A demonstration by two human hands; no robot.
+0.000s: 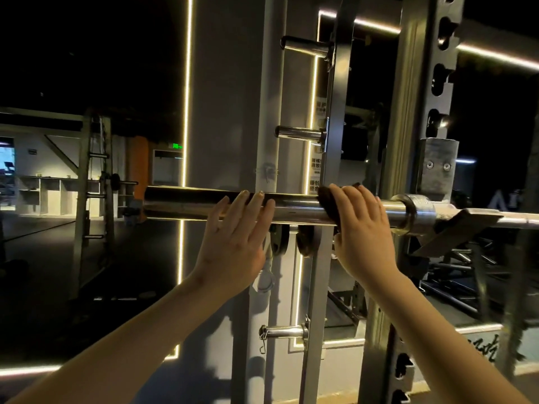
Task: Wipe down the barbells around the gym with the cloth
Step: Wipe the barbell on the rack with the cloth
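A chrome barbell point(186, 204) lies level across the middle of the view, its sleeve end pointing left and its collar point(414, 209) resting on the rack hook at the right. My right hand point(361, 228) is wrapped over the sleeve near the collar, gripping a dark cloth point(328, 204) around the bar. Only a dark fold of the cloth shows by my fingers. My left hand point(236, 237) rests against the sleeve from the front with straight fingers, just left of the cloth.
The squat rack upright point(408, 112) with its holes stands at the right. Plate storage pegs point(300, 132) stick out of a post behind the bar. A grey pillar point(227, 112) with light strips is behind. Another rack point(93, 176) stands far left.
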